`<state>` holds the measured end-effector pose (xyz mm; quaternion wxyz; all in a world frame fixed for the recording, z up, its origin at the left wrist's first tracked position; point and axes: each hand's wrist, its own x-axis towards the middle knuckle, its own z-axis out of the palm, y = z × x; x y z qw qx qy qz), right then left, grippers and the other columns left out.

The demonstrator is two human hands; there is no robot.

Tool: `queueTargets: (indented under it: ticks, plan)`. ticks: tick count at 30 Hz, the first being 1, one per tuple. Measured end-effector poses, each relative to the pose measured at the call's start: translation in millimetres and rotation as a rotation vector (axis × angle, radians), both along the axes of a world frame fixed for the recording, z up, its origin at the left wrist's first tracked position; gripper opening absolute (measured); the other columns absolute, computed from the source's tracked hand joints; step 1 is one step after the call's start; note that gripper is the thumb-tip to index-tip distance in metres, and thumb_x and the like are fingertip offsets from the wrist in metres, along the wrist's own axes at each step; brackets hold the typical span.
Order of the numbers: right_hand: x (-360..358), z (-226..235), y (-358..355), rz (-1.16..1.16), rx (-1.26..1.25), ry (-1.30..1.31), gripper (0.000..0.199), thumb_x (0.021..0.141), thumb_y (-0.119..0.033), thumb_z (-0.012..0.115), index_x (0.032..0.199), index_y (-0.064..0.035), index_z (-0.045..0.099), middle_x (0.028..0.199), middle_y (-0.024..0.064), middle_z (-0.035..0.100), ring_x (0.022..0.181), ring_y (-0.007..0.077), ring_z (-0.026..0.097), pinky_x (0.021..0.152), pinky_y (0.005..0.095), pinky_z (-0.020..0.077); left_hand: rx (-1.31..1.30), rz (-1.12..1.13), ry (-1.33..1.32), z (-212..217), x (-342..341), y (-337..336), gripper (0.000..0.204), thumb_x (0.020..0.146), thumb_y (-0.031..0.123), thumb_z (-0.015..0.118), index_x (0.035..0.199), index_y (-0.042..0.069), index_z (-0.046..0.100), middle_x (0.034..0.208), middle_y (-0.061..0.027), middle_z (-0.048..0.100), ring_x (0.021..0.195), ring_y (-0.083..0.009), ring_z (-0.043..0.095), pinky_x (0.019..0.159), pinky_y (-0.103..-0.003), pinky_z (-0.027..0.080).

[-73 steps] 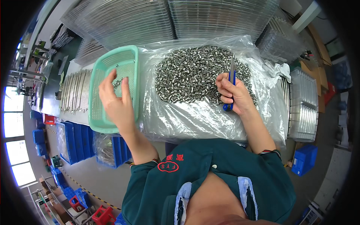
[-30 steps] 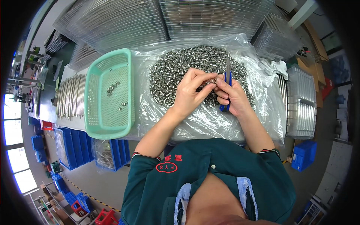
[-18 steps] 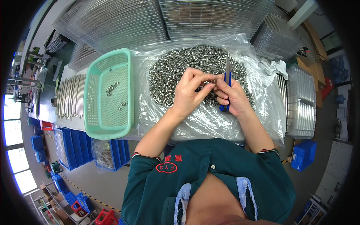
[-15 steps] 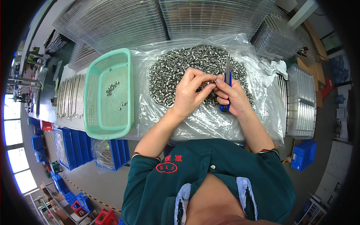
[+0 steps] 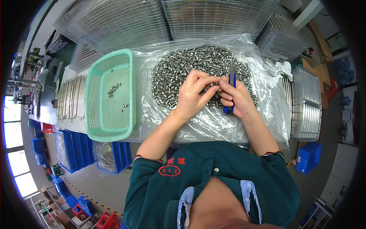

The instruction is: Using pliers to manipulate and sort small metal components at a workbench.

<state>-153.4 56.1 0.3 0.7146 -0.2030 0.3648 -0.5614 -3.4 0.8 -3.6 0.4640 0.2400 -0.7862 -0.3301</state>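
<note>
A heap of small shiny metal parts lies on a clear plastic sheet on the table. My left hand pinches one small metal part between thumb and fingers, just over the heap's near edge. My right hand touches the left fingertips and grips a blue-handled tool, its metal blade pointing away from me. A green plastic basket stands to the left with a few metal parts on its bottom.
Stacks of wire racks line the far side and more racks stand at the right. Metal rods lie left of the basket. Blue bins sit below the table, another blue bin at the right.
Since the oldest frame my left hand came from over the green basket to the heap and met my right hand. Over the last second both hands stay almost still.
</note>
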Motion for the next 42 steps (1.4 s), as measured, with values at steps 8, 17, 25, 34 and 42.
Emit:
queueTargets:
  ticks: [8, 17, 25, 34, 42]
  plan:
    - [-0.1, -0.9, 1.0, 0.009, 0.017, -0.001, 0.017, 0.085, -0.016, 0.058, 0.093, -0.0032, 0.052, 0.073, -0.0017, 0.049, 0.05, -0.0007, 0.037, 0.038, 0.0126, 0.0279, 0.0, -0.011, 0.001, -0.5, -0.1, 0.0, 0.023, 0.072, -0.001, 0.066, 0.094, 0.003, 0.062, 0.086, -0.0066, 0.049, 0.075, -0.0134, 0.054, 0.061, -0.022, 0.051]
    - [-0.3, -1.7, 0.9, 0.01, -0.023, -0.026, 0.018, 0.084, -0.02, 0.058, 0.09, -0.0041, 0.051, 0.076, 0.0003, 0.05, 0.051, -0.0008, 0.037, 0.038, 0.0122, 0.0281, 0.011, -0.009, -0.001, -1.5, 0.3, 0.3, 0.024, 0.073, -0.003, 0.064, 0.096, 0.003, 0.061, 0.087, -0.0071, 0.05, 0.076, -0.0136, 0.055, 0.063, -0.023, 0.051]
    - [0.7, -1.9, 0.5, -0.004, -0.022, 0.012, 0.017, 0.084, -0.018, 0.058, 0.09, -0.0041, 0.051, 0.073, -0.0017, 0.049, 0.05, -0.0007, 0.036, 0.038, 0.0123, 0.0277, 0.04, -0.015, 0.001, -2.4, 0.0, 1.1, 0.024, 0.073, -0.002, 0.064, 0.097, 0.003, 0.061, 0.087, -0.0073, 0.051, 0.075, -0.0129, 0.055, 0.063, -0.023, 0.05]
    - [0.0, -1.1, 0.4, 0.01, 0.011, -0.005, 0.015, 0.085, -0.016, 0.057, 0.091, -0.0031, 0.052, 0.072, -0.0025, 0.049, 0.049, -0.0004, 0.037, 0.037, 0.013, 0.0273, 0.031, 0.007, 0.039, -0.3, -1.6, 1.4, 0.022, 0.072, 0.001, 0.066, 0.094, 0.002, 0.061, 0.082, -0.0069, 0.051, 0.069, -0.014, 0.056, 0.058, -0.023, 0.05]
    - [0.2, -0.9, 0.8, 0.016, 0.011, -0.004, 0.015, 0.085, -0.016, 0.057, 0.091, -0.0023, 0.053, 0.073, -0.0017, 0.05, 0.049, -0.0004, 0.037, 0.037, 0.0131, 0.0272, 0.026, 0.003, 0.048, -0.4, -1.5, 1.3, 0.022, 0.072, 0.001, 0.066, 0.094, 0.002, 0.061, 0.082, -0.0071, 0.051, 0.069, -0.0139, 0.055, 0.059, -0.023, 0.05]
